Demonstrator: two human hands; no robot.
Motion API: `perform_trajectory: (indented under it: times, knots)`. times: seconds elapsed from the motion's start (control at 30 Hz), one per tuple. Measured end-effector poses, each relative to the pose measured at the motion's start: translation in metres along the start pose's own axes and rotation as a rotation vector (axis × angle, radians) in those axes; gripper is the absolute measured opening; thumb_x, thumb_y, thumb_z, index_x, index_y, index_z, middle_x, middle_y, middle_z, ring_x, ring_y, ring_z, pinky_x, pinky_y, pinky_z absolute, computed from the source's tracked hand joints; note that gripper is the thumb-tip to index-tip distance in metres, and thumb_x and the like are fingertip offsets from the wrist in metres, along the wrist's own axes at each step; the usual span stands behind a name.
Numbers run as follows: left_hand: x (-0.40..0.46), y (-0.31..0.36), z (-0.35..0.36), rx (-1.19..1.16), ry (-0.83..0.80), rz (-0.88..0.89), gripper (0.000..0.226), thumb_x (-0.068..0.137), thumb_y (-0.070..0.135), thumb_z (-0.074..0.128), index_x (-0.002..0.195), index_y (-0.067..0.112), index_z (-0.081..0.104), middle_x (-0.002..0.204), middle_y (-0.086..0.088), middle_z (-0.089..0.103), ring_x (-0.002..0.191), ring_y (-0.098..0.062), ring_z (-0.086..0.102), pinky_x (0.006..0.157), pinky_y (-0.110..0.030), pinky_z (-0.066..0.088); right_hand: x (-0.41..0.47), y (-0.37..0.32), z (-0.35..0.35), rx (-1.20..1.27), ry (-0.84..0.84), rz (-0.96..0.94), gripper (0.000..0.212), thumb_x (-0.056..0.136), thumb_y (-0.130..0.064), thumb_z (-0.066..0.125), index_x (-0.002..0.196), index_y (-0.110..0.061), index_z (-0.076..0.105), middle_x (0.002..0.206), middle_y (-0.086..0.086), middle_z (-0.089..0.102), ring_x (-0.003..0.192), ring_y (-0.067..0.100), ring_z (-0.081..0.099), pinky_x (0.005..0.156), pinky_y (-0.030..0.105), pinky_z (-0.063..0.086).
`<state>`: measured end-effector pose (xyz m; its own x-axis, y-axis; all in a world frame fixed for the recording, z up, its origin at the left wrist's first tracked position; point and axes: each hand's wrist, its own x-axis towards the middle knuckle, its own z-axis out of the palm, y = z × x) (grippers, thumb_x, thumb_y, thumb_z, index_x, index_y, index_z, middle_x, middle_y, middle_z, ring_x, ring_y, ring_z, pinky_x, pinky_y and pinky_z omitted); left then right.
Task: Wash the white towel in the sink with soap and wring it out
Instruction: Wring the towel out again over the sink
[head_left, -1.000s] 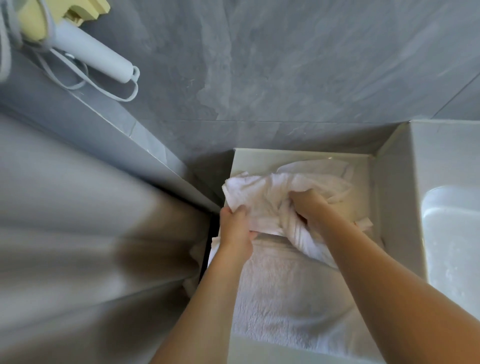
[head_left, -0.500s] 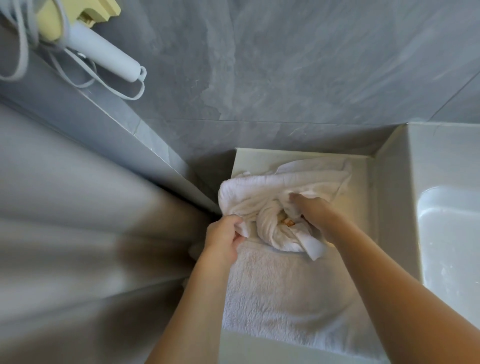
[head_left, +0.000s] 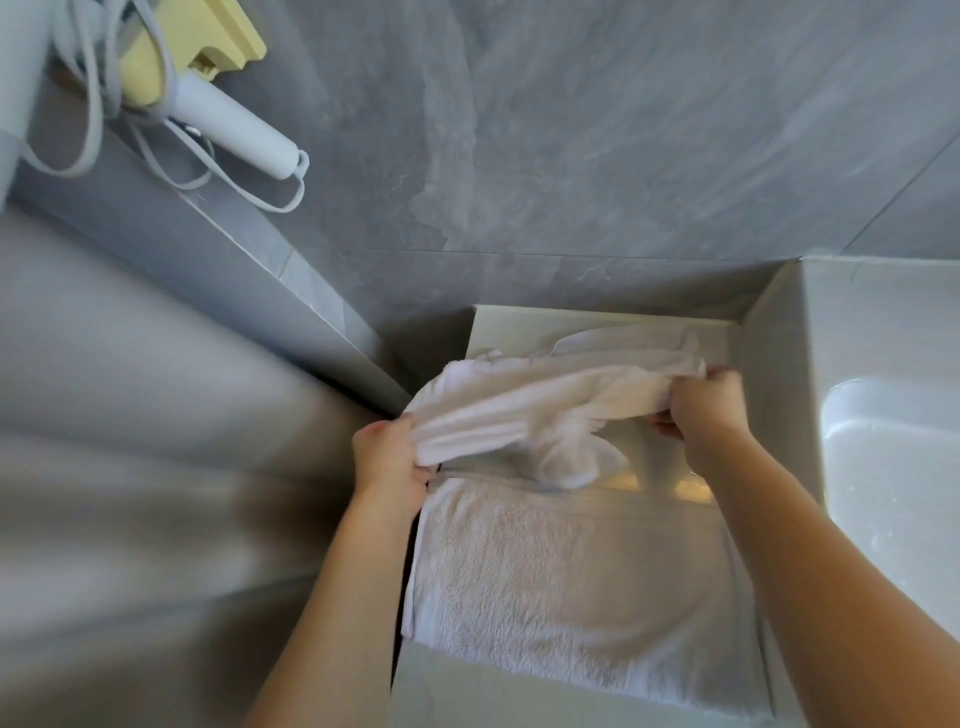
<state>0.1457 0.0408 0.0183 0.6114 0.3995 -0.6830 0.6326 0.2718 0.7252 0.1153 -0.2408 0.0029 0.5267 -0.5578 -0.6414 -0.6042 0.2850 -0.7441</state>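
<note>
A small white towel (head_left: 550, 400) is stretched out sideways above a low white ledge (head_left: 613, 327) left of the sink (head_left: 893, 467). My left hand (head_left: 387, 460) grips the towel's left end. My right hand (head_left: 701, 402) grips its right end beside the sink's raised side wall. A loose fold of the towel hangs down in the middle. Below it a larger fluffy white towel (head_left: 566, 587) lies flat on the ledge. No soap is in view.
A white hair dryer (head_left: 234, 127) with its looped cord hangs in a yellow holder (head_left: 192, 41) on the grey tiled wall at upper left. A blurred grey surface (head_left: 156, 467) fills the left side. The sink's white basin lies at the right edge.
The towel was bunched between both hands; now it is pulled out lengthwise. My right hand moved right toward the sink wall, and my left hand shifted slightly left and down.
</note>
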Motion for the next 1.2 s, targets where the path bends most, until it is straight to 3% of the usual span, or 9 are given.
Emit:
perform_trajectory:
  times: [0.13, 0.33, 0.5, 0.6, 0.7, 0.8, 0.87, 0.93, 1.2]
  knots:
    - [0.0, -0.009, -0.002, -0.084, 0.028, -0.063, 0.054, 0.088, 0.011, 0.069, 0.135, 0.007, 0.044, 0.119, -0.018, 0.059, 0.105, -0.03, 0.065, 0.077, -0.041, 0.059, -0.003, 0.016, 0.0, -0.269, 0.028, -0.015, 0.042, 0.08, -0.042, 0.052, 0.105, -0.009, 0.059, 0.098, 0.015, 0.069, 0.089, 0.035, 0.068, 0.081, 0.046, 0.057]
    - [-0.033, -0.046, 0.029, 0.113, -0.144, -0.192, 0.017, 0.091, 0.009, 0.061, 0.104, 0.005, 0.07, 0.102, -0.013, 0.073, 0.096, -0.025, 0.07, 0.092, -0.038, 0.057, -0.018, 0.038, 0.031, -0.548, -0.234, -0.017, 0.054, 0.085, -0.067, 0.042, 0.096, -0.016, 0.058, 0.091, 0.008, 0.057, 0.088, 0.019, 0.051, 0.096, 0.043, 0.047]
    - [-0.02, -0.038, 0.055, 0.405, -0.182, -0.053, 0.013, 0.09, 0.014, 0.053, 0.083, 0.012, 0.064, 0.081, -0.004, 0.064, 0.076, -0.02, 0.061, 0.065, -0.032, 0.054, 0.006, 0.031, 0.053, -0.398, -0.239, 0.046, 0.09, 0.064, -0.078, 0.04, 0.109, -0.005, 0.068, 0.107, 0.015, 0.07, 0.103, 0.034, 0.065, 0.099, 0.047, 0.049]
    - [-0.021, -0.035, 0.068, 0.598, -0.259, -0.029, 0.008, 0.091, 0.012, 0.055, 0.084, 0.009, 0.059, 0.074, 0.0, 0.057, 0.068, -0.019, 0.057, 0.062, -0.028, 0.053, -0.005, 0.012, 0.058, -0.333, -0.285, 0.122, 0.062, 0.082, -0.067, 0.053, 0.088, -0.007, 0.066, 0.079, 0.011, 0.067, 0.068, 0.027, 0.062, 0.062, 0.032, 0.053]
    - [-0.04, -0.038, 0.064, 0.986, -0.296, 0.316, 0.021, 0.089, 0.025, 0.052, 0.069, 0.018, 0.052, 0.077, 0.004, 0.049, 0.088, -0.031, 0.054, 0.069, -0.031, 0.043, -0.004, 0.005, 0.05, -0.323, -0.352, 0.182, 0.034, 0.093, -0.038, 0.062, 0.073, -0.012, 0.052, 0.061, 0.006, 0.048, 0.046, 0.016, 0.042, 0.034, 0.017, 0.031]
    - [-0.07, -0.046, 0.04, 1.019, -0.539, 0.538, 0.022, 0.084, 0.034, 0.06, 0.068, 0.019, 0.058, 0.096, 0.011, 0.05, 0.099, -0.014, 0.048, 0.085, -0.023, 0.042, -0.002, 0.002, 0.041, -0.394, -0.337, 0.16, 0.014, 0.088, -0.011, 0.055, 0.075, -0.009, 0.053, 0.062, 0.009, 0.05, 0.048, 0.019, 0.046, 0.045, 0.022, 0.038]
    - [-0.072, -0.05, 0.03, 0.899, -0.7, 0.253, 0.022, 0.085, 0.029, 0.062, 0.076, 0.009, 0.063, 0.086, 0.007, 0.059, 0.083, -0.012, 0.06, 0.079, -0.028, 0.052, -0.003, 0.003, 0.038, -0.396, -0.328, 0.135, 0.014, 0.086, 0.0, 0.046, 0.076, -0.006, 0.054, 0.064, 0.01, 0.052, 0.052, 0.021, 0.049, 0.05, 0.028, 0.044]
    - [-0.063, -0.051, 0.031, 0.672, -0.575, -0.019, 0.018, 0.089, 0.024, 0.061, 0.089, 0.007, 0.065, 0.079, -0.004, 0.066, 0.07, -0.022, 0.068, 0.071, -0.04, 0.061, -0.005, 0.005, 0.036, -0.401, -0.321, 0.108, 0.018, 0.085, 0.006, 0.041, 0.08, -0.005, 0.054, 0.069, 0.013, 0.054, 0.057, 0.023, 0.053, 0.052, 0.031, 0.049]
    - [-0.05, -0.06, 0.069, 0.583, -0.347, -0.025, 0.012, 0.078, 0.021, 0.055, 0.069, 0.012, 0.059, 0.067, -0.005, 0.06, 0.066, -0.023, 0.059, 0.058, -0.029, 0.047, -0.022, 0.01, 0.037, -0.235, -0.372, 0.0, 0.01, 0.09, -0.013, 0.05, 0.084, -0.008, 0.056, 0.077, 0.012, 0.056, 0.067, 0.024, 0.055, 0.06, 0.032, 0.046]
